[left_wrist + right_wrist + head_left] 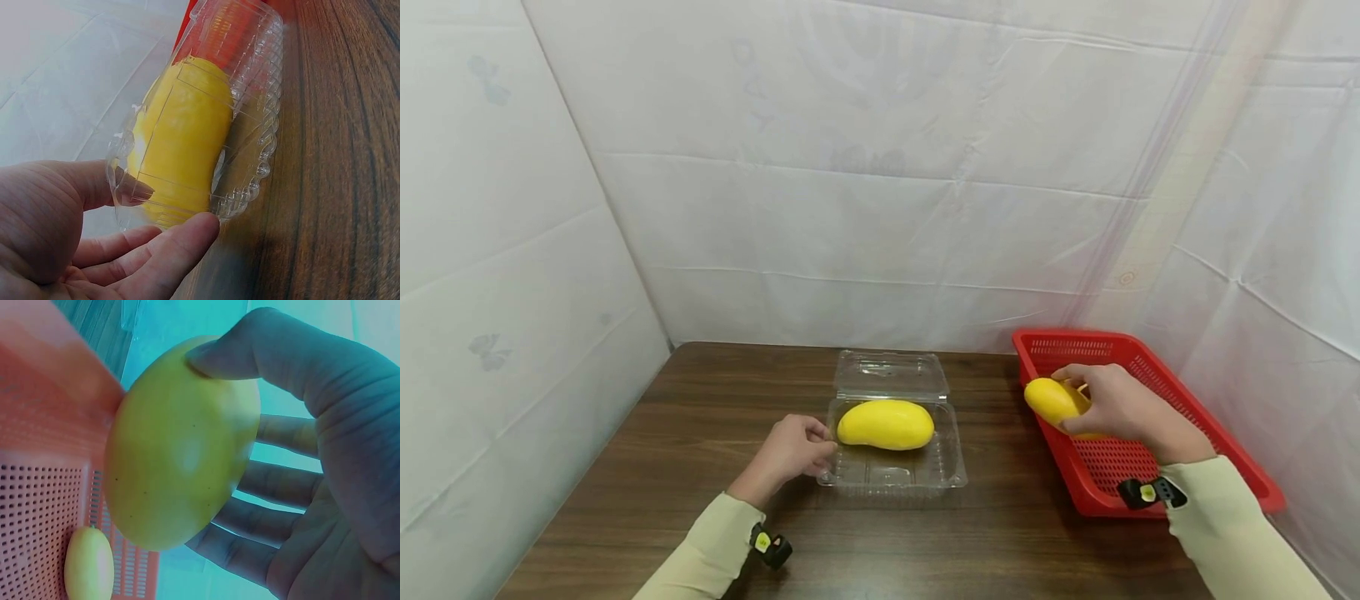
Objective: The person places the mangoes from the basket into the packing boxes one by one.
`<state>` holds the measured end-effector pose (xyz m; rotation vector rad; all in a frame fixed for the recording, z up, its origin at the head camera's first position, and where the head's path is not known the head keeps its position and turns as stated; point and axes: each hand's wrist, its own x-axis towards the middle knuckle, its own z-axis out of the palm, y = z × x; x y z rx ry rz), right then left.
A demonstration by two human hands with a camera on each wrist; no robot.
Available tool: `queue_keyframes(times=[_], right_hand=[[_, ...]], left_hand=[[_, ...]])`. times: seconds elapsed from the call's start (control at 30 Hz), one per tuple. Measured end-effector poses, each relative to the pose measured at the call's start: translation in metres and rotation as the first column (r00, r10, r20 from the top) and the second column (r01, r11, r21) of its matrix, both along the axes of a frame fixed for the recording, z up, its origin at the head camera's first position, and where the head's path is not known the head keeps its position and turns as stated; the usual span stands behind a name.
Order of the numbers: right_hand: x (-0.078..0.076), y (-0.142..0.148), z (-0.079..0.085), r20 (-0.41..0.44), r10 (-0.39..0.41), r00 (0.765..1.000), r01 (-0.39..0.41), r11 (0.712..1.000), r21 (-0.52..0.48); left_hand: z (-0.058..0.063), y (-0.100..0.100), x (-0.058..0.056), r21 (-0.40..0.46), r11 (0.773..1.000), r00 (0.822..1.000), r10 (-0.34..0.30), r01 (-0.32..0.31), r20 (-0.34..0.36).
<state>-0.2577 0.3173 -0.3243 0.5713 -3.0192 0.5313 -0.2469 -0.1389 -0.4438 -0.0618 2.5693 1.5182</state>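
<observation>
Our right hand (1116, 404) grips yellow fruit (1049, 401) over basket (1066, 473), far-right corner of counter (722, 400); likely firm, slippery: we'd cup its middle. Our left hand (792, 450) pinches left edge of flimsy-looking box (887, 477).

By the dark brown wood-grain tabletop (737, 396) two things are carried directly: an open clear plastic clamshell container (889, 477), set just right of the left hand (793, 450), and a red perforated plastic basket (1063, 467), placed beneath the right hand (1123, 404).
</observation>
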Motion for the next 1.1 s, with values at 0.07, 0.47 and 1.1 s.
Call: queue_keyframes(times=[0.07,0.47,1.1], right_hand=[[0.001,-0.003,0.0,-0.007,0.017,1.0,-0.017,1.0,-0.005],[0.002,-0.026,-0.003,-0.034,0.058,0.998,-0.057,0.998,0.011],[0.001,-0.058,-0.015,0.04,0.137,0.99,-0.134,0.989,-0.058]], left_hand=[[0.0,0.0,0.0,0.002,1.0,1.0,0.001,-0.001,0.001],[0.0,0.002,-0.001,-0.001,1.0,1.0,0.002,-0.002,-0.002],[0.001,0.002,0.0,0.0,1.0,1.0,0.008,-0.008,0.006]])
